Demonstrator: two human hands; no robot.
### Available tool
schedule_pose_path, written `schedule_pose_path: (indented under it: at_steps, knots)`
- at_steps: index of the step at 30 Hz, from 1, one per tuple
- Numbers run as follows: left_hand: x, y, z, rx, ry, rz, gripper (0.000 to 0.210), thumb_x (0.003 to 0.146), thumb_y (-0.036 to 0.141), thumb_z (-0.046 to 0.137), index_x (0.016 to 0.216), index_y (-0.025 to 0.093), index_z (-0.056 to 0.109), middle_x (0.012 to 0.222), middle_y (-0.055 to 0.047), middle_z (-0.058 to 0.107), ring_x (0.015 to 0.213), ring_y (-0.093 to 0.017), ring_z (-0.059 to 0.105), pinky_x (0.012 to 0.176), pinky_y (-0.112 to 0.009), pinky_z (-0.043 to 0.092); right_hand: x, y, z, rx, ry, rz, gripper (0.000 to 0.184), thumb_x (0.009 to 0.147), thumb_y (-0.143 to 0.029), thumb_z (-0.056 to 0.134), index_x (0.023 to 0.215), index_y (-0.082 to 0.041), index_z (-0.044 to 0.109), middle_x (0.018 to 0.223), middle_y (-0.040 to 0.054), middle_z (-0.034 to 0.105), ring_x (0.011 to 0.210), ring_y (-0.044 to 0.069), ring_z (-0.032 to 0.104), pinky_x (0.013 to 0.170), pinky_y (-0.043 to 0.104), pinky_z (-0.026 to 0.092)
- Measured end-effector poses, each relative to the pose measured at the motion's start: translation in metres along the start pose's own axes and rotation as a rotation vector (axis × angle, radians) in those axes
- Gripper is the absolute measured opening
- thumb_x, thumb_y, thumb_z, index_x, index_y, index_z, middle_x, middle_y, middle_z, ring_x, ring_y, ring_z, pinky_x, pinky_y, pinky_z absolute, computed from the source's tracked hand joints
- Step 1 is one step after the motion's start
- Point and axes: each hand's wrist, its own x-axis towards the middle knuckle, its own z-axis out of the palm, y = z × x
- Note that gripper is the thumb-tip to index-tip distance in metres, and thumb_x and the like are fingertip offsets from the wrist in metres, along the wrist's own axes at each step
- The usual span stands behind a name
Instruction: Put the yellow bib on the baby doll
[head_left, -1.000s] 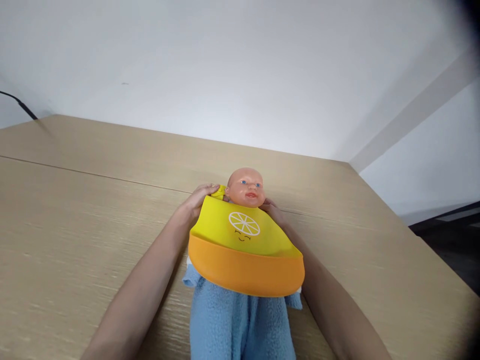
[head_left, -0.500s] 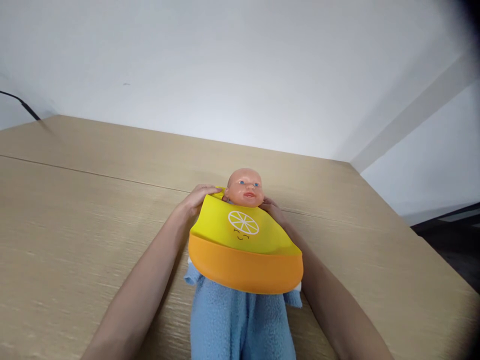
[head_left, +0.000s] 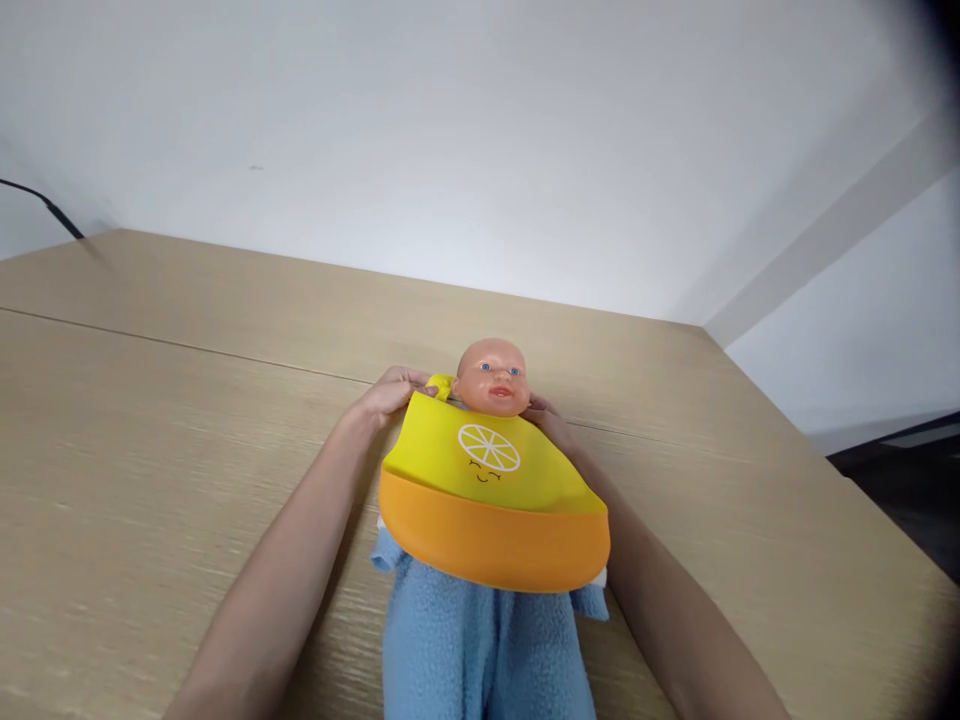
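Head cam: doll [head_left: 491, 372] face-up on table [head_left: 187, 480], bib [head_left: 495, 520] over its chest, w/ orange pocket at lower edge, blue suit [head_left: 480, 650] below. L hand [head_left: 394, 392] beside doll's neck, viewer's left; fingers nearly closed, thumb & fingers pinching bib's yellow strap [head_left: 441, 384] close to doll's head. R hand [head_left: 547, 422] on other side of doll's neck, fingertips partly hid behind it; can't tell how far open or if gripping anything.

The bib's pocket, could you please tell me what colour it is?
Orange; the pocket shows best in the head view.
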Motion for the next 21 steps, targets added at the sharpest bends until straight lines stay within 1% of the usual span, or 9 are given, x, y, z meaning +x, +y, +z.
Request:
schedule_pose_path:
  at_steps: [3,6,10,12,15,17,20,21]
  knots:
    - [0.001,-0.001,0.001,0.009,0.014,0.011,0.008,0.059,0.019,0.071,0.067,0.019,0.071,0.069,-0.005,0.071,0.058,-0.019,0.061,0.061,-0.033,0.047,0.001,0.0,0.0,0.005,-0.009,0.006,0.038,0.055,-0.024,0.069,0.093,-0.02,0.067,0.084,0.0043,0.074,0.07,0.022,0.066,0.065,0.032,0.051]
    - [0.002,-0.002,0.004,-0.029,0.049,0.015,0.009,0.058,0.018,0.071,0.067,0.021,0.07,0.069,-0.004,0.071,0.06,-0.02,0.062,0.062,-0.034,0.048,0.001,0.0,-0.001,0.001,-0.01,-0.006,0.037,0.055,-0.024,0.069,0.091,-0.019,0.067,0.082,0.0041,0.074,0.069,0.021,0.066,0.065,0.032,0.051]
    - [0.002,-0.003,0.009,-0.142,0.095,0.001,0.015,0.057,0.017,0.073,0.071,0.018,0.068,0.066,-0.002,0.069,0.058,-0.017,0.062,0.06,-0.031,0.048,0.002,0.0,-0.003,-0.03,-0.051,-0.007,0.038,0.057,-0.026,0.067,0.094,-0.019,0.067,0.087,0.0048,0.074,0.073,0.022,0.067,0.066,0.032,0.051]
    - [0.001,-0.002,0.011,-0.146,0.09,0.0,0.016,0.058,0.019,0.074,0.072,0.016,0.067,0.063,-0.002,0.067,0.054,-0.015,0.061,0.056,-0.028,0.047,0.003,0.0,-0.005,-0.064,-0.059,-0.004,0.036,0.058,-0.026,0.066,0.094,-0.019,0.068,0.087,0.0056,0.074,0.074,0.023,0.068,0.067,0.033,0.051]
    - [-0.003,0.0,0.015,-0.099,0.02,-0.009,0.018,0.06,0.023,0.075,0.072,0.013,0.067,0.064,-0.004,0.068,0.051,-0.014,0.06,0.053,-0.027,0.046,0.003,-0.003,-0.006,-0.129,-0.062,-0.004,0.032,0.058,-0.023,0.064,0.089,-0.017,0.07,0.082,0.0061,0.074,0.072,0.023,0.068,0.067,0.033,0.051]
    - [-0.005,0.001,0.016,-0.061,-0.003,-0.005,0.023,0.06,0.025,0.075,0.078,0.012,0.068,0.067,-0.006,0.069,0.053,-0.016,0.062,0.054,-0.027,0.046,0.001,-0.007,-0.005,-0.144,-0.08,0.011,0.032,0.058,-0.021,0.065,0.089,-0.017,0.071,0.079,0.0059,0.074,0.069,0.023,0.067,0.065,0.033,0.052]
    - [-0.005,-0.001,0.017,-0.01,0.078,0.036,0.044,0.055,0.02,0.076,0.097,0.013,0.068,0.072,-0.006,0.071,0.058,-0.019,0.065,0.057,-0.029,0.047,-0.005,-0.016,-0.002,-0.122,-0.102,0.039,0.03,0.062,-0.023,0.067,0.091,-0.018,0.072,0.083,0.0062,0.075,0.07,0.022,0.068,0.064,0.031,0.053]
    - [-0.004,-0.003,0.016,0.009,0.096,0.05,0.047,0.055,0.019,0.075,0.101,0.014,0.067,0.075,-0.006,0.072,0.061,-0.019,0.065,0.059,-0.03,0.047,-0.007,-0.018,-0.001,-0.122,-0.101,0.036,0.028,0.063,-0.023,0.067,0.09,-0.018,0.073,0.086,0.0063,0.075,0.072,0.022,0.068,0.064,0.031,0.053]
